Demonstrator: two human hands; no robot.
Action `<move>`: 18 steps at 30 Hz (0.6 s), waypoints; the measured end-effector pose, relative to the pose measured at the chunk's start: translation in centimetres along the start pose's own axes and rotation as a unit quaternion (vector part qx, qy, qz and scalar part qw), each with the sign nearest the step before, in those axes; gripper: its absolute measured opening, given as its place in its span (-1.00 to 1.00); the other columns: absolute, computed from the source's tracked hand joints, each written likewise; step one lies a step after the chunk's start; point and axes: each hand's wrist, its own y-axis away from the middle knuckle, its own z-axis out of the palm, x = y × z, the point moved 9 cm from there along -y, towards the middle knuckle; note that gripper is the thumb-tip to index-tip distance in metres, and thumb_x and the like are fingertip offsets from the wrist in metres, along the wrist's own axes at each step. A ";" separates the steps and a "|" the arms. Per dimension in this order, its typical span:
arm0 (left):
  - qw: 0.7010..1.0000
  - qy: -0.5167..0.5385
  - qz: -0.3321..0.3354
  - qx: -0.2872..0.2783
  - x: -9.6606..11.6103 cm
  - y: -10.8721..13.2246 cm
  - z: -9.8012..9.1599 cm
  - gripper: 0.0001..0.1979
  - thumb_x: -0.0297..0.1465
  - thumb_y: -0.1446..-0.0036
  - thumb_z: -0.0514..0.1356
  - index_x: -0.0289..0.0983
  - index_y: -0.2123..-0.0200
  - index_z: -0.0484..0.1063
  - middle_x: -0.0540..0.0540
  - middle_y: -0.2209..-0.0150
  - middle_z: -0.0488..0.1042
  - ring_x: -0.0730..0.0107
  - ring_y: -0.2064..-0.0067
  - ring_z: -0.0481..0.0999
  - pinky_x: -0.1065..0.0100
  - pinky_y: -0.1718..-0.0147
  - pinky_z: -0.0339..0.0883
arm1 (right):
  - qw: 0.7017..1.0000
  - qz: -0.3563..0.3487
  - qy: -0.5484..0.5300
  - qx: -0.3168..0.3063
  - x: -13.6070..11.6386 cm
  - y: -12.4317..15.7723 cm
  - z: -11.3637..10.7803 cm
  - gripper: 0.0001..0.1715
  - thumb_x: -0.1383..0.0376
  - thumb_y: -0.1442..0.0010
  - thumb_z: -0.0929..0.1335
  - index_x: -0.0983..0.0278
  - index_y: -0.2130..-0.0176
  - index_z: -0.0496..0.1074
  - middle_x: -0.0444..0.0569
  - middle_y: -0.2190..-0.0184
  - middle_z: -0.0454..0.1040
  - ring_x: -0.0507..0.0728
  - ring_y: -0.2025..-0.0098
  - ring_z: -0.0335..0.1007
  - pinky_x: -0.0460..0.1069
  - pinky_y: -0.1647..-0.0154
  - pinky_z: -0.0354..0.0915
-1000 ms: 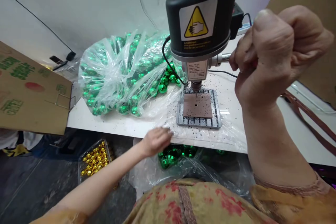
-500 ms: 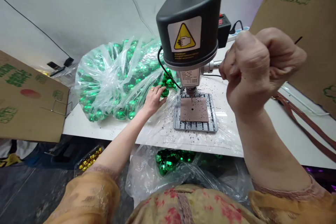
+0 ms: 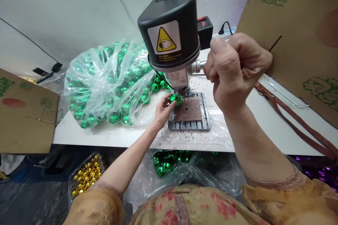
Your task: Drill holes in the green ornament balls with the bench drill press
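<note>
My left hand (image 3: 163,112) pinches a shiny green faceted ball (image 3: 176,100) by its left side. The ball is over the left edge of a brown square plate (image 3: 188,109), just below the chuck of a small bench drill press (image 3: 169,28). A dark hole shows near the plate's middle, and the plate lies on a slotted metal base (image 3: 206,112) strewn with dark chips. My right hand (image 3: 235,70) is closed in a fist around the drill press's feed handle (image 3: 197,66); the fingers cover most of it.
A clear bag of green balls (image 3: 105,88) lies left of the drill. More green balls (image 3: 166,163) sit in plastic below the table edge, near a container of gold balls (image 3: 88,175). Cardboard boxes (image 3: 295,31) flank the table; a brown strap (image 3: 295,119) lies at right.
My left hand has picked up a green ball from beside the bag and carried it right, to the plate under the drill. My right hand keeps its grip on the handle.
</note>
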 end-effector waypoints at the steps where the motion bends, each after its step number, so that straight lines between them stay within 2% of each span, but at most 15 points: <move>1: 1.000 -0.005 0.003 -0.007 0.1 0.1 0.2 -0.40 0.02 -0.15 0.33 -0.19 -0.14 0.44 -0.16 -0.01 0.60 0.25 0.00 0.59 0.26 0.02 0.45 | 1.000 0.001 -0.003 -0.002 0.1 0.0 0.0 -0.40 0.09 -0.36 0.34 0.22 0.55 -0.01 -0.25 0.62 -0.06 -0.12 0.64 -0.06 -0.09 0.61 0.02; 6: 0.998 -0.049 0.029 -0.030 1.0 0.8 1.2 -0.46 -0.03 -0.16 0.35 -0.17 -0.12 0.47 -0.16 -0.02 0.59 0.23 -0.02 0.57 0.18 -0.09 0.41 | 0.999 0.026 0.028 -0.003 0.2 0.2 0.0 -0.37 0.00 -0.36 0.32 0.22 0.55 -0.01 -0.23 0.61 -0.02 -0.12 0.62 0.04 -0.09 0.58 0.12; 11: 0.992 -0.108 0.061 -0.037 1.7 1.2 1.7 -0.48 -0.07 -0.15 0.37 -0.16 -0.11 0.50 -0.19 -0.08 0.56 0.10 -0.13 0.51 0.07 -0.16 0.35 | 0.999 0.000 0.043 -0.006 -0.4 0.1 0.1 -0.37 0.00 -0.38 0.28 0.22 0.54 -0.05 -0.23 0.61 -0.04 -0.14 0.63 0.03 -0.10 0.57 0.10; 18: 0.981 -0.168 0.095 -0.011 2.7 1.7 2.4 -0.52 -0.18 -0.13 0.41 -0.18 -0.09 0.50 -0.19 -0.04 0.54 0.08 -0.12 0.51 0.06 -0.14 0.38 | 0.999 0.017 0.032 0.001 -0.3 0.1 0.1 -0.35 -0.02 -0.36 0.30 0.21 0.56 -0.05 -0.24 0.63 -0.03 -0.12 0.64 -0.01 -0.08 0.57 0.10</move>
